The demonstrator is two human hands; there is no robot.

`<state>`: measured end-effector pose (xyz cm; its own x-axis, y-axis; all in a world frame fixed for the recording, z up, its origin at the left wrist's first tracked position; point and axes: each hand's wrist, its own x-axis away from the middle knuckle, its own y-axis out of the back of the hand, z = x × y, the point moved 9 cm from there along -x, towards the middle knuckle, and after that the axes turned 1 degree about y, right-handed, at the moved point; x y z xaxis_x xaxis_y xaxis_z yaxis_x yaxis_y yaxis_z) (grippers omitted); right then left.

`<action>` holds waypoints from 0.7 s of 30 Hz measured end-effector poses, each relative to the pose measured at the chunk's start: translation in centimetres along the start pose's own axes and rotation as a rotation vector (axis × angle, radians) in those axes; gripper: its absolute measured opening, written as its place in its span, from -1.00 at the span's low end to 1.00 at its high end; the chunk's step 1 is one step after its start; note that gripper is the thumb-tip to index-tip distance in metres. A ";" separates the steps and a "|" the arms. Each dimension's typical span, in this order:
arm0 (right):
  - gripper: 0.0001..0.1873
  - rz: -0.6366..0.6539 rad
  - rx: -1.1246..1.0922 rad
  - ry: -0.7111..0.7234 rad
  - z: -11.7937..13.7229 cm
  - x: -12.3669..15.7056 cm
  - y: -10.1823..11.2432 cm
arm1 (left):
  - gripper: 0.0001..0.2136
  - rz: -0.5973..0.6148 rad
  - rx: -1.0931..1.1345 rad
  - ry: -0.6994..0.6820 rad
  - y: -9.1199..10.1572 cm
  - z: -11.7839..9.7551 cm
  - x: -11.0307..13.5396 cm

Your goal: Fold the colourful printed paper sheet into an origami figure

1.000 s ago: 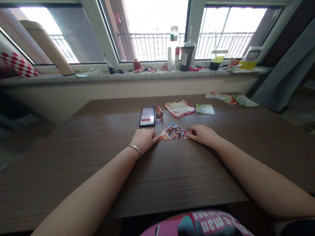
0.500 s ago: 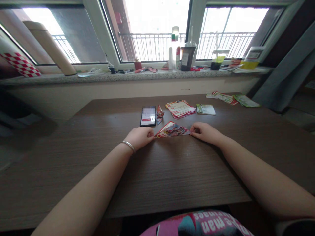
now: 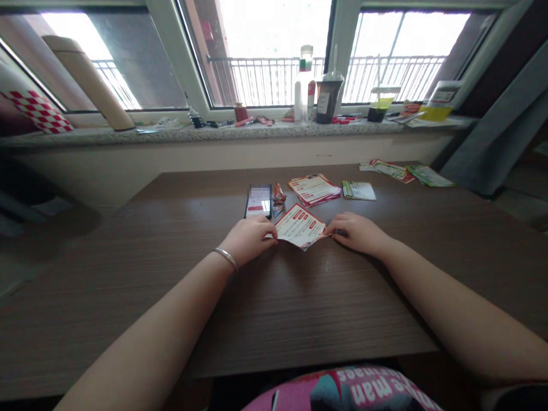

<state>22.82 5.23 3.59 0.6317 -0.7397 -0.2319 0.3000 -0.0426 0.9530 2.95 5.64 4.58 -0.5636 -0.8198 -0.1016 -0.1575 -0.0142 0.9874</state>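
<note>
Left hand [image 3: 248, 240] pinches the left corner of a printed paper sheet [image 3: 301, 225], fingers closed on thumb; right hand [image 3: 357, 233] pinches the right corner, fingers curled, not spread. Sheet is at table centre, in front of the phone [image 3: 259, 204], turned diamond-wise, text side up, near corner dipping with a bit of coloured print showing underneath. As for progress: this sheet looks opened out, no finished shape in it; whether it's creased can't be told at this size. One crumpled-looking or folded colourful paper piece [image 3: 278, 198] lies just beside the phone, seemingly already worked. Stack of flat sheets [image 3: 314, 188] sits beyond, apparently unworked; smaller card pile [image 3: 358, 190] right of it, untouched by either hand.
</note>
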 end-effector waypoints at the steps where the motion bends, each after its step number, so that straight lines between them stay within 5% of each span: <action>1: -0.80 0.010 0.008 0.011 0.3 0.0 0.1 | -0.85 0.003 0.008 -0.039 0.0 -0.6 0.0; 9: -0.81 0.027 0.081 0.143 3.1 -0.3 0.4 | -0.69 0.058 0.017 -0.249 -0.3 -4.3 0.7; 21: -0.78 0.031 0.088 0.334 6.6 -0.1 -0.2 | -0.75 0.012 0.020 -0.297 -0.9 -5.2 0.6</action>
<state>17.98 0.92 4.72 0.8429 -0.4815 -0.2401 0.2239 -0.0918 0.9703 6.94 2.20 4.24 -0.7778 -0.6162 -0.1235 -0.1635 0.0088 0.9865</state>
